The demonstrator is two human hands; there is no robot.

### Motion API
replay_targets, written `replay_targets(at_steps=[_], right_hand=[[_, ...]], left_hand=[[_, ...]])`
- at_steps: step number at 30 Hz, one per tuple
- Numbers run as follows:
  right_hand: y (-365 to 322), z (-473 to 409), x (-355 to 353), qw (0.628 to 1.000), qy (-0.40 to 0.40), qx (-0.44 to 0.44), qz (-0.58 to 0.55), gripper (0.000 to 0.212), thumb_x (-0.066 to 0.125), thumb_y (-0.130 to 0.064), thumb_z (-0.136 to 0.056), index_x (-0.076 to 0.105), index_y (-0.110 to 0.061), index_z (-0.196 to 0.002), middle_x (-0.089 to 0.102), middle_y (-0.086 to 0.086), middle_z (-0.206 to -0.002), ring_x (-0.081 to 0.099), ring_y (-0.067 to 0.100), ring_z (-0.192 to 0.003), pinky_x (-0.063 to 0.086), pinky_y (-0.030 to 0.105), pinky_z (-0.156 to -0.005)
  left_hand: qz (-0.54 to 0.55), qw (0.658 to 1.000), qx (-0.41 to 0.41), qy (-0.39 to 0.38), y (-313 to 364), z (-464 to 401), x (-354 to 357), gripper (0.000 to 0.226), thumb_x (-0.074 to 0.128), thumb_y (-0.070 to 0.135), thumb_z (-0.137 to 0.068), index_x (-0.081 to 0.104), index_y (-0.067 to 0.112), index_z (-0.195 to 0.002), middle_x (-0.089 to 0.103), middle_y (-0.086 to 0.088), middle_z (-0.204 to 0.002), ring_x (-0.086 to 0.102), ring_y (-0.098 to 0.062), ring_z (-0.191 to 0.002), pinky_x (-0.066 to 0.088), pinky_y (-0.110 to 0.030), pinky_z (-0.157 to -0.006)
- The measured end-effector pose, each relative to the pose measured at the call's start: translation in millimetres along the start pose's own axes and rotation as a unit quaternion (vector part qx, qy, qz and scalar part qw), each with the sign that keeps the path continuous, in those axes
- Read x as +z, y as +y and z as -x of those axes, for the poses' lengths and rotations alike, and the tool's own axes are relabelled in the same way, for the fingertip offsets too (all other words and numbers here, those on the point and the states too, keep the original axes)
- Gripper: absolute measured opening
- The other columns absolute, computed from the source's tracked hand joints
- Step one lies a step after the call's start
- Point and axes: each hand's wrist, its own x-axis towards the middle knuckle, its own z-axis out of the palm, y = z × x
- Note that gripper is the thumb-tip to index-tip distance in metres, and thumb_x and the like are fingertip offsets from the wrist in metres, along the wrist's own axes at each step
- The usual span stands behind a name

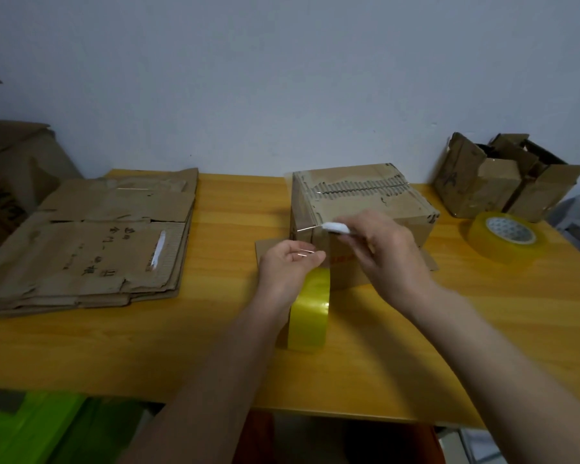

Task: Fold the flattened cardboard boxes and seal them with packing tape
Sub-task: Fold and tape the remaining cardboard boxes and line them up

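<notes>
A folded cardboard box stands in the middle of the yellow table, with clear tape along its top seam. My left hand pinches a stretched strip of tape that runs down to a yellow tape roll hanging below it. My right hand grips a small white cutter held against the box's near top edge, where the tape comes off the box.
A stack of flattened cardboard boxes lies on the left of the table. A second tape roll sits at the right, with an open cardboard box behind it. A large box stands at far left.
</notes>
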Motion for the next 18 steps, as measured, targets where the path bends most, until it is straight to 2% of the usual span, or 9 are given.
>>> replay_targets(at_steps=[3, 6, 8, 10, 12, 14, 18], right_hand=[[-0.6, 11.6, 1.8, 0.995, -0.029, -0.048, 0.081, 0.018, 0.060, -0.011, -0.091, 0.066, -0.005, -0.107, 0.054, 0.010, -0.088, 0.056, 0.026, -0.071, 0.049, 0.035, -0.055], [-6.0, 12.7, 3.1, 0.987, -0.054, -0.057, 0.141, 0.021, 0.071, -0.002, -0.082, 0.067, -0.003, -0.103, 0.051, 0.011, -0.083, 0.053, 0.027, -0.065, 0.044, 0.031, -0.047], [-8.3, 10.4, 4.4, 0.984, -0.063, -0.057, 0.159, 0.024, 0.073, 0.001, -0.079, 0.068, -0.003, -0.102, 0.050, 0.010, -0.083, 0.052, 0.026, -0.065, 0.044, 0.033, -0.045], [-10.2, 7.8, 6.7, 0.981, -0.062, -0.057, 0.176, 0.024, 0.073, 0.004, -0.077, 0.068, -0.003, -0.099, 0.050, 0.010, -0.083, 0.051, 0.025, -0.066, 0.042, 0.032, -0.044], [-13.3, 6.0, 9.4, 0.978, -0.058, -0.057, 0.192, 0.024, 0.074, 0.004, -0.075, 0.068, -0.002, -0.098, 0.049, 0.010, -0.083, 0.050, 0.024, -0.066, 0.035, 0.028, -0.046], [-15.9, 5.0, 11.6, 0.976, -0.054, -0.059, 0.203, 0.023, 0.074, 0.003, -0.074, 0.068, -0.002, -0.096, 0.049, 0.011, -0.081, 0.048, 0.024, -0.066, 0.028, 0.026, -0.049], [-16.4, 7.9, 9.6, 0.970, -0.058, -0.051, 0.230, 0.025, 0.074, 0.005, -0.073, 0.068, -0.001, -0.096, 0.051, 0.011, -0.082, 0.050, 0.024, -0.068, 0.029, 0.024, -0.053]], left_hand=[[0.007, 1.000, 0.002, -0.007, 0.0, 0.9, -0.3, 0.007, 0.072, 0.006, -0.084, 0.068, 0.007, -0.088, 0.069, 0.003, -0.075, 0.064, 0.001, -0.065, 0.048, -0.008, -0.062], [0.011, 1.000, 0.001, -0.012, 1.4, 2.2, -0.4, 0.002, 0.072, 0.009, -0.085, 0.070, 0.008, -0.085, 0.070, 0.010, -0.066, 0.063, 0.006, -0.060, 0.047, -0.007, -0.059], [0.015, 1.000, -0.007, -0.005, 1.3, 2.2, -1.0, 0.004, 0.075, 0.012, -0.083, 0.072, 0.012, -0.080, 0.071, 0.009, -0.067, 0.066, 0.002, -0.065, 0.049, -0.011, -0.064], [0.016, 1.000, -0.020, 0.012, 0.2, 0.7, -1.5, 0.004, 0.078, 0.013, -0.079, 0.074, 0.013, -0.078, 0.074, 0.002, -0.075, 0.068, -0.010, -0.075, 0.053, -0.024, -0.075], [0.018, 0.999, -0.032, 0.017, 0.0, 0.5, -2.1, 0.004, 0.078, 0.014, -0.078, 0.075, 0.013, -0.079, 0.075, -0.002, -0.079, 0.070, -0.017, -0.081, 0.053, -0.031, -0.080], [0.028, 0.999, -0.039, 0.009, 0.4, 1.3, -2.7, 0.006, 0.079, 0.016, -0.079, 0.076, 0.012, -0.081, 0.076, -0.002, -0.080, 0.071, -0.019, -0.085, 0.054, -0.033, -0.082], [0.036, 0.999, -0.036, 0.011, 1.5, 1.7, -3.2, 0.010, 0.079, 0.018, -0.078, 0.076, 0.011, -0.084, 0.076, -0.002, -0.082, 0.071, -0.017, -0.084, 0.054, -0.029, -0.080]])
